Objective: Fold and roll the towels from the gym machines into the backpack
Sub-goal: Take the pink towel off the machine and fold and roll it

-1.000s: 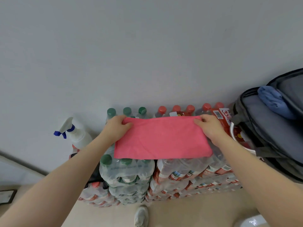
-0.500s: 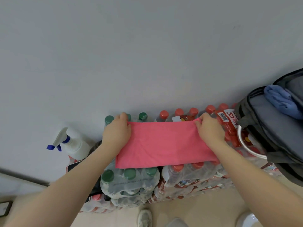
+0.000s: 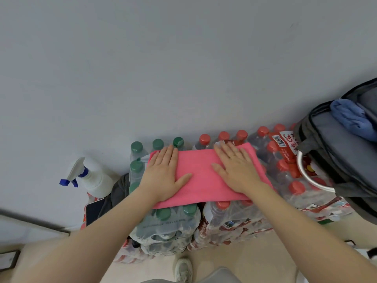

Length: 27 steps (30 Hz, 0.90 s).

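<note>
From the head camera, a pink towel [image 3: 201, 176], folded into a long band, lies flat across the tops of shrink-wrapped bottle packs [image 3: 169, 227] stacked against a grey wall [image 3: 183, 58]. The left hand [image 3: 163, 176] lies palm down on the towel's left end, fingers straight and together, thumb spread toward the middle; it presses and grips nothing. The right hand [image 3: 236, 170] lies the same way on the right part of the towel, fingers flat and pointing to the wall, holding nothing. Green-capped bottles sit under the left half, red-capped ones [image 3: 285, 176] under the right and beyond. To the right a grey backpack [image 3: 334, 156] stands open on the packs, with a blue cloth [image 3: 353, 121] in its mouth. Left of the packs stands a white spray bottle [image 3: 91, 176], and a shoe [image 3: 183, 269] shows on the floor below.
</note>
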Each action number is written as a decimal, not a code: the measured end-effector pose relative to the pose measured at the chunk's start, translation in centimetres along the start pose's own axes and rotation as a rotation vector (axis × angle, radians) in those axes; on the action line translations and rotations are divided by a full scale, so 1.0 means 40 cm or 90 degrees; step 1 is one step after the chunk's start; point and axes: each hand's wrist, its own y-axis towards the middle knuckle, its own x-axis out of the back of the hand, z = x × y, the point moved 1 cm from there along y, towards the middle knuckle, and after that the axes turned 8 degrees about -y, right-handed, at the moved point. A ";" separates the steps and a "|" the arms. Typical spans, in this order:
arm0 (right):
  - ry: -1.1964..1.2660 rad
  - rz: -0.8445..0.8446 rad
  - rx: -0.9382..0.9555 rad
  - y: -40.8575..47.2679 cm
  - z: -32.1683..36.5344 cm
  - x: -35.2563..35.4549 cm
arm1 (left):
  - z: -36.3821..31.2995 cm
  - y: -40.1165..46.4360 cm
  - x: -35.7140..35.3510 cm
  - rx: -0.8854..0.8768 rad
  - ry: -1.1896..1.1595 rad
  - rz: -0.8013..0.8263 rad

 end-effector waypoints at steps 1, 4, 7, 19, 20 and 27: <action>-0.002 0.005 -0.038 -0.006 -0.030 -0.002 | 0.001 0.000 -0.003 0.012 -0.002 0.002; 0.066 0.005 -0.125 -0.024 -0.101 -0.006 | -0.006 -0.001 -0.006 0.045 0.008 0.017; 0.203 0.005 -0.201 -0.039 -0.120 -0.003 | -0.010 -0.004 -0.002 0.104 0.008 0.010; 0.340 0.039 -0.251 -0.060 -0.199 0.047 | -0.210 0.033 0.003 -0.059 -0.059 0.000; 0.392 0.020 -0.242 -0.060 -0.214 0.060 | -0.235 0.044 -0.005 -0.078 -0.053 0.012; 0.430 -0.069 -0.260 -0.075 -0.388 0.121 | -0.395 0.116 -0.059 -0.129 -0.040 0.091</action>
